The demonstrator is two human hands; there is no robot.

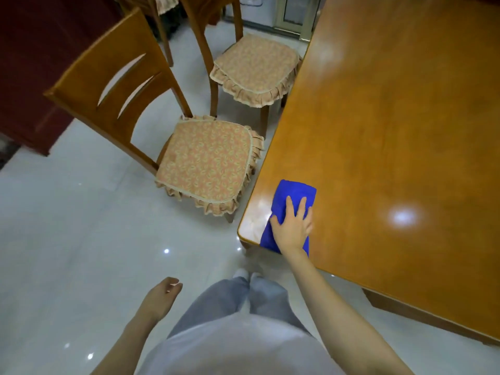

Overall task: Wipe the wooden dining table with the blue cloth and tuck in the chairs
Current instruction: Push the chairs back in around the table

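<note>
A: Where is the blue cloth [289, 212]?

B: Folded, lying on the wooden dining table [392, 131] at its near left corner, with its near end reaching the table's edge.

A: And the right hand [293, 226]?

B: Flat on top of the cloth, palm down. The fingers [290, 205] are spread and pressed onto the cloth's middle, not curled around it. The far end of the cloth shows beyond the fingertips, and the thumb lies along its left edge. So the hand is open, pinning the cloth to the wood rather than gripping it.

A: The left hand [162, 296]?

B: It hangs low over the pale floor [67, 253], well apart from the table, fingers loosely curled, holding nothing.

A: The chairs?

B: Two stand along the table's left side. The near chair [151, 131] is angled, its cushioned seat just beside the table edge but not under it. The far chair [251, 66] has its seat corner close against the edge.
</note>
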